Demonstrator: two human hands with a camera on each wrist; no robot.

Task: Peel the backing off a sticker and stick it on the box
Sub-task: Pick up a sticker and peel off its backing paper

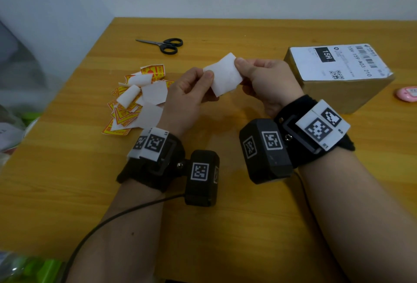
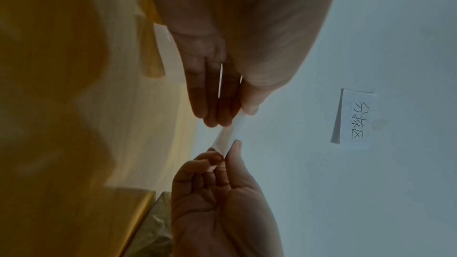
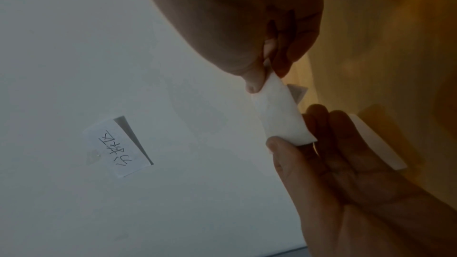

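A small sticker (image 1: 223, 75) is held above the table between both hands, its plain white side towards me. My left hand (image 1: 208, 77) pinches its left edge with thumb over fingers. My right hand (image 1: 239, 64) pinches its upper right corner. In the left wrist view the sticker (image 2: 227, 136) spans the two pinches edge-on. The right wrist view shows the sticker (image 3: 279, 118) slightly bowed. The cardboard box (image 1: 338, 93) with a white shipping label on top stands to the right, just beyond my right hand.
A heap of red-and-yellow stickers and white backing scraps (image 1: 137, 97) lies left of my left hand. Black scissors (image 1: 162, 44) lie farther back. A pink object (image 1: 407, 94) sits at the right edge. A handwritten note (image 2: 353, 116) hangs on the wall.
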